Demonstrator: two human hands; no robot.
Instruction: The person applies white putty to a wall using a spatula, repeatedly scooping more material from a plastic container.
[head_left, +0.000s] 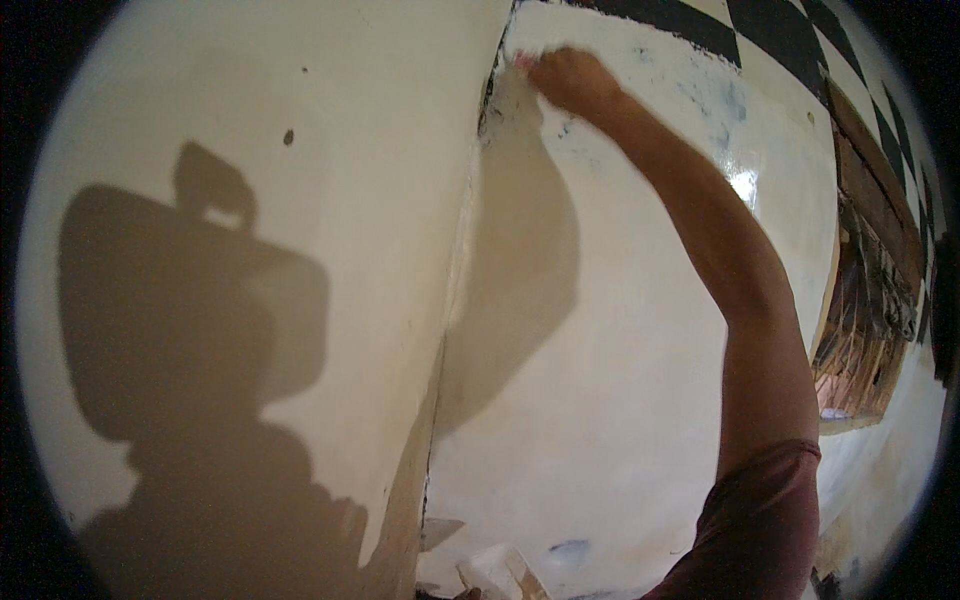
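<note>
My right hand (575, 80) is raised high, closed on a small pinkish object (523, 62) too indistinct to name, against the patchy white wall (630, 300) beside the vertical corner seam. Dark and bluish marks show through the white coat around it. At the bottom edge a sliver of my left hand (462, 594) shows beside a pale, flat-sided object (500, 570), perhaps a board or container; its fingers are mostly out of frame and I cannot tell its grip.
A plain cream wall (370, 120) meets this wall at left, bearing my shadow. A black-and-white checkered band (770, 50) runs along the top. At right is a wood-framed opening (860, 310) with rough material inside.
</note>
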